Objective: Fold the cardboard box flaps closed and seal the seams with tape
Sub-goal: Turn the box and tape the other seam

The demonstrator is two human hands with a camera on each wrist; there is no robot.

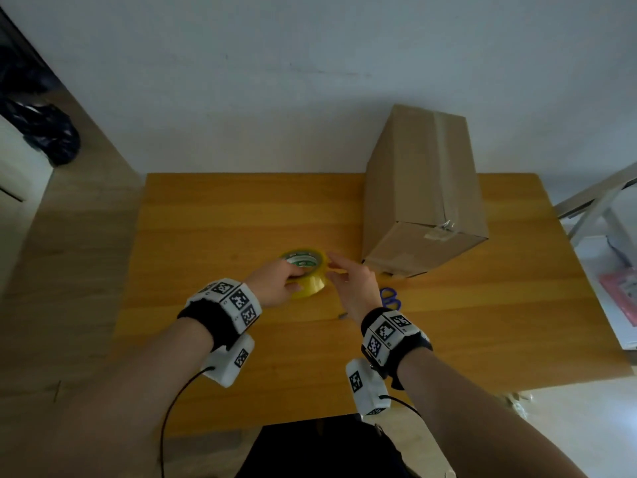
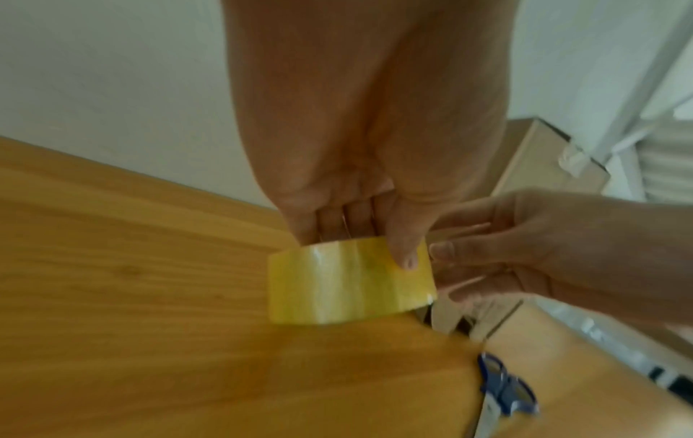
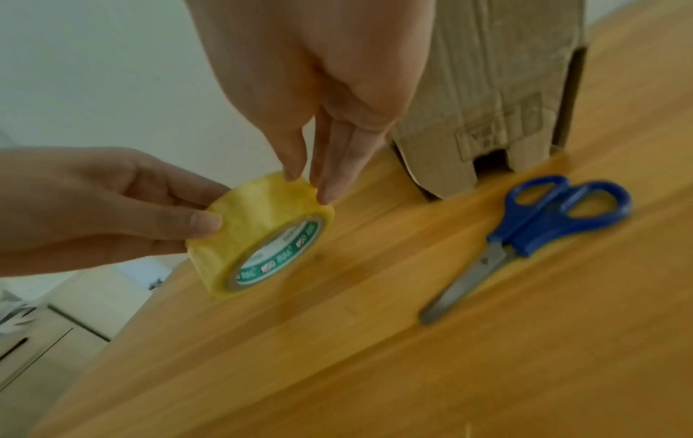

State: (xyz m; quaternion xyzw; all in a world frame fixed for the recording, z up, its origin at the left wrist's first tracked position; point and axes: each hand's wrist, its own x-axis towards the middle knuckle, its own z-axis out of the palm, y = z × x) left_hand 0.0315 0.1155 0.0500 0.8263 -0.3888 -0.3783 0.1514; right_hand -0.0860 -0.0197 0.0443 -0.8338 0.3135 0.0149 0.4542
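Note:
A yellow tape roll (image 1: 305, 272) with a green-printed core stands on edge on the wooden table (image 1: 213, 219). My left hand (image 1: 293, 277) grips it, thumb on the outer face (image 2: 403, 257) and fingers through the core. My right hand (image 1: 336, 267) touches the roll's (image 3: 262, 234) upper rim with straight fingertips (image 3: 326, 195). The cardboard box (image 1: 420, 188) stands tall at the back right, beyond my right hand. A tape strip runs along the box's top seam to a crumpled end (image 1: 444, 229). Its near bottom flaps (image 3: 487, 166) show a small gap.
Blue-handled scissors (image 1: 391, 298) lie on the table just right of my right hand, in front of the box. A black bag (image 1: 51, 136) sits on the floor at far left. A white metal frame (image 1: 593, 201) and a pink item (image 1: 620, 291) stand past the table's right edge.

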